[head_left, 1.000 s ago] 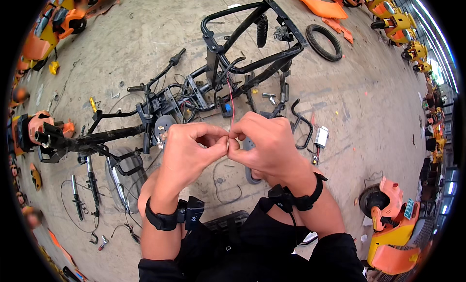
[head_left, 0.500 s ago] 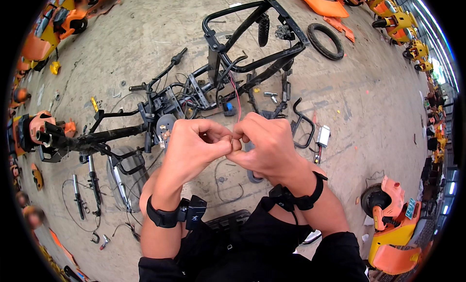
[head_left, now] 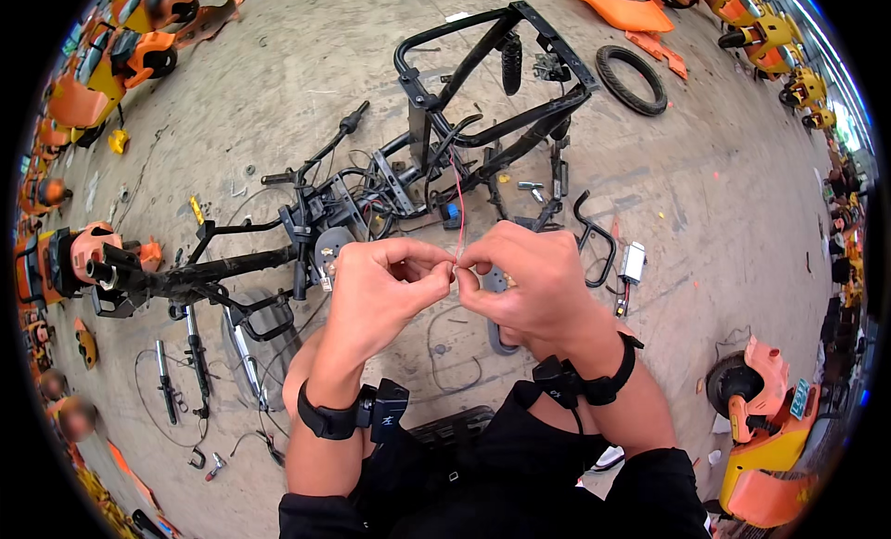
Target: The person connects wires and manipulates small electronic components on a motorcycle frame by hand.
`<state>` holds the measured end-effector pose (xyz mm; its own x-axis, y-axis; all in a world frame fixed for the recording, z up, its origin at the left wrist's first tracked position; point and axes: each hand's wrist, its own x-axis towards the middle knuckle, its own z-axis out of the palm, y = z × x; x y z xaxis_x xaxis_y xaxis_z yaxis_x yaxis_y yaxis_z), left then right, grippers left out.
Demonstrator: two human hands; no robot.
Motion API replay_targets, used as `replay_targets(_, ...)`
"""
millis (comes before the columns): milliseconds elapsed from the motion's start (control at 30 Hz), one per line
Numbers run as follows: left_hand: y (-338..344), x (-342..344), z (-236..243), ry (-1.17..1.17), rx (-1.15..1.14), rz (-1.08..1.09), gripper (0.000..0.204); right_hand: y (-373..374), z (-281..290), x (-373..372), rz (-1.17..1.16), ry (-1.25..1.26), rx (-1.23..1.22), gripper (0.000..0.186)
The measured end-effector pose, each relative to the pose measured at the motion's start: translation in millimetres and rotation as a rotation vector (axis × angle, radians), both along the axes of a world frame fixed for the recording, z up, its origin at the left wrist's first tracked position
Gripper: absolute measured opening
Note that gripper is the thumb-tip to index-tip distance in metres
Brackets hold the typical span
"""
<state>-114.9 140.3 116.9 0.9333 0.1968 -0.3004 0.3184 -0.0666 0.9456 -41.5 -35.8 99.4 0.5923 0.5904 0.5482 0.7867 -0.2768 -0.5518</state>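
Observation:
A thin red-pink wire (head_left: 460,205) runs down from the black scooter frame (head_left: 416,130) to my fingertips. With thumb and index finger pinched together, my left hand (head_left: 371,293) holds the wire's near end. Fingertip to fingertip against it, my right hand (head_left: 543,279) is closed in a pinch on the same end. The fingers cover the wire's very tip, so its condition does not show. Beyond my hands the stripped frame lies on the concrete, with dark cables and a blue connector (head_left: 452,211) around its middle.
A loose tire (head_left: 631,80) and orange panels (head_left: 620,8) lie far right. Nearer are a curved black bar (head_left: 597,242) and a silver box (head_left: 633,262) with leads. Shock absorbers (head_left: 197,353) lie at left. An orange-yellow scooter body (head_left: 770,446) sits near right.
My fingers have opened out slightly from a tight bunch, so the two pinches now meet only at the tips. The whole scene has shifted a little to the right in the picture.

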Motion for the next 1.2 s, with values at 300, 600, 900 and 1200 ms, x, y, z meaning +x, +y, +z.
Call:
replay_targets(300,-2,0,-13,-0.221,0.2,-0.077,0.013,4,-6,-1,-0.016,-0.057,-0.116,0.015)
replay_targets(600,3,0,-4,-0.091,0.119,-0.096,0.014,9,-7,-6,-0.05,-0.138,-0.123,0.018)
replay_targets(900,3,0,-1,-0.024,-0.005,-0.107,0.016,11,-10,-9,-0.062,-0.132,-0.042,0.02)
replay_targets(1200,0,2,-4,-0.012,-0.023,-0.095,0.017,6,-7,-9,-0.066,-0.078,-0.086,0.025)
